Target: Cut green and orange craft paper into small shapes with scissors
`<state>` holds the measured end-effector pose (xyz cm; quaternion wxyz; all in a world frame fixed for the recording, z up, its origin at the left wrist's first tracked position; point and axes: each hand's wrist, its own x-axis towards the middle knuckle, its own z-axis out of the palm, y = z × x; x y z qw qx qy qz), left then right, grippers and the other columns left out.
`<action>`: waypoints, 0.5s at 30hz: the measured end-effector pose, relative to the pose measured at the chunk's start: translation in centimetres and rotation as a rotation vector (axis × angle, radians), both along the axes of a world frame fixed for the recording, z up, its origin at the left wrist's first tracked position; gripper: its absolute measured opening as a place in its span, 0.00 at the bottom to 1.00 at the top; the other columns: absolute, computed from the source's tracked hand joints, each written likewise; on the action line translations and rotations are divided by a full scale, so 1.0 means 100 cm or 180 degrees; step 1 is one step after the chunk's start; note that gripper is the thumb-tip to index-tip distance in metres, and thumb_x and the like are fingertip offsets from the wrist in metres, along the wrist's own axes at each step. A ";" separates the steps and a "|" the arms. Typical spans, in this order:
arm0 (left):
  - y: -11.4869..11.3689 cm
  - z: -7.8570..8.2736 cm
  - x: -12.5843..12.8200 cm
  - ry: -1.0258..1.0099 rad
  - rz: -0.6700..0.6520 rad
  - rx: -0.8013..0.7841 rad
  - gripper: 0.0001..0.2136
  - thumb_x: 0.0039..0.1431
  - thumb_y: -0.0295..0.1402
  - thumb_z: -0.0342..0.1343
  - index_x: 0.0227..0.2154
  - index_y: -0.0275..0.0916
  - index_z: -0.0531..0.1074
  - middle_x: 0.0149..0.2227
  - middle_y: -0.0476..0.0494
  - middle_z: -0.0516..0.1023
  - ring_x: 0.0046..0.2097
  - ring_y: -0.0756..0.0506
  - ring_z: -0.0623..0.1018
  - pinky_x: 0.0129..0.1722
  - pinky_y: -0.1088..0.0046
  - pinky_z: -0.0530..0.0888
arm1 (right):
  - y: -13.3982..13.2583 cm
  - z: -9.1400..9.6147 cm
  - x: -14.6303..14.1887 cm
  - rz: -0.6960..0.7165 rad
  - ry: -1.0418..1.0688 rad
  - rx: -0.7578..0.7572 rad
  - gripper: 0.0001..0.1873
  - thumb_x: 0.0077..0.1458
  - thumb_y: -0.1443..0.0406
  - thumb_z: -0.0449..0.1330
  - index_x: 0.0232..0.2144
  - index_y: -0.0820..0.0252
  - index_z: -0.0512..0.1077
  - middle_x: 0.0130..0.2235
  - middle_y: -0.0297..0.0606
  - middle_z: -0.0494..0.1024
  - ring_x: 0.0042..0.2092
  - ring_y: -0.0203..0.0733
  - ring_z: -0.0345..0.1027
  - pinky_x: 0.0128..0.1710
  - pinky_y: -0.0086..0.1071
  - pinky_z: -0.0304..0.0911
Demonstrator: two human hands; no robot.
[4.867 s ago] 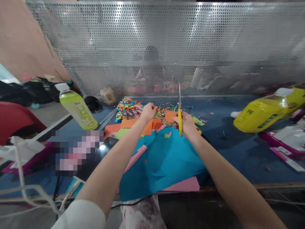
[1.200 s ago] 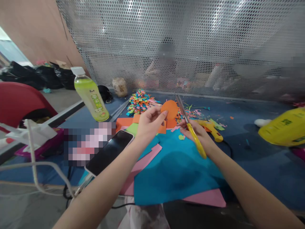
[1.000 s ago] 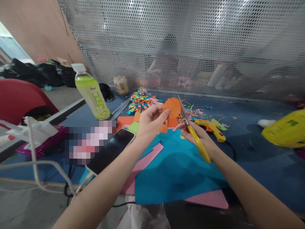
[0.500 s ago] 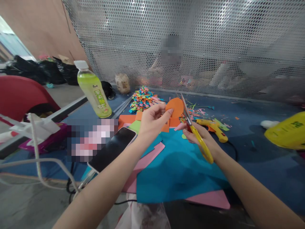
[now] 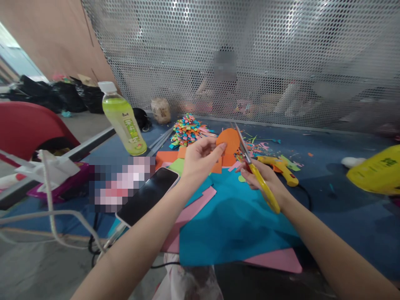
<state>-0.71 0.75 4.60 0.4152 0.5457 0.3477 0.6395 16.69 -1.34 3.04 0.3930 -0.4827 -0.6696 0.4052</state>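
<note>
My left hand (image 5: 200, 160) pinches a round orange paper piece (image 5: 229, 139) and holds it up above the table. My right hand (image 5: 262, 179) grips yellow-handled scissors (image 5: 253, 168), whose blades touch the right edge of the orange piece. Below both hands lie a large teal paper sheet (image 5: 231, 221), pink sheets (image 5: 275, 260) and orange sheets (image 5: 167, 158) on the blue table (image 5: 343, 216).
A green drink bottle (image 5: 123, 121) stands at the left, a black phone (image 5: 148, 196) lies near my left forearm. A heap of coloured paper scraps (image 5: 187, 129) and a yellow glue gun (image 5: 278, 166) lie behind. A yellow bottle (image 5: 375, 171) lies at right. A perforated metal screen (image 5: 250, 62) backs the table.
Since 4.9 s ago my left hand has lifted the orange piece off the table and the scissors have tilted toward it. Over the last second both hands have barely moved.
</note>
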 end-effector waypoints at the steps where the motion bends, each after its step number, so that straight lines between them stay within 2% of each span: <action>1: 0.000 0.000 0.000 -0.0006 0.0001 0.0006 0.06 0.49 0.30 0.59 0.22 0.35 0.70 0.20 0.52 0.71 0.21 0.56 0.68 0.22 0.80 0.66 | 0.000 0.000 0.001 -0.0009 0.0012 -0.0053 0.15 0.45 0.53 0.62 0.26 0.56 0.64 0.23 0.28 0.61 0.23 0.32 0.52 0.22 0.28 0.53; 7: 0.002 0.000 -0.001 -0.0133 0.0001 0.0133 0.06 0.48 0.33 0.61 0.23 0.35 0.72 0.21 0.51 0.71 0.21 0.56 0.68 0.21 0.80 0.66 | 0.003 -0.002 0.004 -0.0005 0.0105 -0.0317 0.14 0.45 0.57 0.64 0.26 0.57 0.63 0.23 0.27 0.60 0.22 0.30 0.49 0.20 0.27 0.48; 10: 0.003 0.000 -0.002 -0.0183 0.0039 0.0171 0.06 0.48 0.33 0.61 0.23 0.36 0.72 0.20 0.52 0.70 0.21 0.56 0.67 0.21 0.80 0.66 | 0.003 -0.004 0.004 0.0042 0.0115 -0.0352 0.15 0.46 0.57 0.64 0.26 0.57 0.62 0.21 0.25 0.57 0.21 0.29 0.49 0.19 0.26 0.47; 15: 0.005 -0.002 -0.004 -0.0251 0.0140 0.0183 0.06 0.48 0.33 0.61 0.24 0.36 0.73 0.19 0.52 0.70 0.20 0.56 0.67 0.21 0.80 0.66 | 0.000 -0.004 0.002 0.0031 0.0105 -0.0427 0.16 0.45 0.54 0.63 0.26 0.58 0.64 0.21 0.25 0.60 0.19 0.28 0.52 0.18 0.26 0.48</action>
